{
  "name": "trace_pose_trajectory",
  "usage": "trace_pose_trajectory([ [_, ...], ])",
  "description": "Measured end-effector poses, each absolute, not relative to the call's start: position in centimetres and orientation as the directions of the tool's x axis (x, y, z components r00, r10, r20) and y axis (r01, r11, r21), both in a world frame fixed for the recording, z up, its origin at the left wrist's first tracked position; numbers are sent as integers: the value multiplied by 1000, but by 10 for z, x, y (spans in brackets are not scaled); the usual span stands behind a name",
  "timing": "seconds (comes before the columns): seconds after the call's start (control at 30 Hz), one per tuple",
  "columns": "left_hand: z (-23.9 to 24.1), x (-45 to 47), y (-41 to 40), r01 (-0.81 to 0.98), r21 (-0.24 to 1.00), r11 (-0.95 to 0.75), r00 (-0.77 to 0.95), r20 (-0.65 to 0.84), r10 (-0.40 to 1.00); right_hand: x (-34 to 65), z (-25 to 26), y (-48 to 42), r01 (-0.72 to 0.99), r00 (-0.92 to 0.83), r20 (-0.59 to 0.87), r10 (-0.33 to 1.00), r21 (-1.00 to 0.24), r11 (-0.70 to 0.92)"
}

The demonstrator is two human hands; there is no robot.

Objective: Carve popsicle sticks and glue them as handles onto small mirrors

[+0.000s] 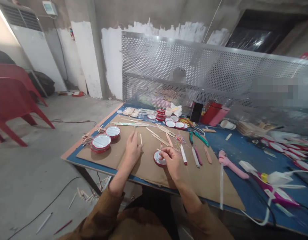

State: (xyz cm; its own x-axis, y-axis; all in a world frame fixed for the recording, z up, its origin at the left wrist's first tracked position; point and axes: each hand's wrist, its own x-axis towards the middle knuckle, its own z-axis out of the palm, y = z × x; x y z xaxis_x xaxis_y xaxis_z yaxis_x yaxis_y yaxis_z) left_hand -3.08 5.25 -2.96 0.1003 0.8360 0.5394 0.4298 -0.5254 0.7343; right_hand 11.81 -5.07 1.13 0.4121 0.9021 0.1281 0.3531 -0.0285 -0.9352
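Observation:
My left hand lies flat on the brown cardboard sheet, fingers stretched toward a thin wooden stick. My right hand is curled over a small round red-rimmed mirror, its fingertips pinched on the rim. Loose wooden sticks lie just beyond both hands.
Two larger red round mirrors sit at the left of the table. Several small ones, green pliers, pens and a pink glue gun lie to the right. A perforated metal screen stands behind. Red chairs are left.

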Motion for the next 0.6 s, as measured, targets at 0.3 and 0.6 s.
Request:
trace_pose_trajectory([
  [0.3, -1, -42, 28, 273, 824, -496, 537, 297, 789, 87, -2, -39, 193, 317, 187, 930, -972, 130],
  [0.6, -7, -40, 30, 308, 854, -418, 503, 227, 834, 118, 14, -72, 595, 300, 330, 895, -798, 94],
])
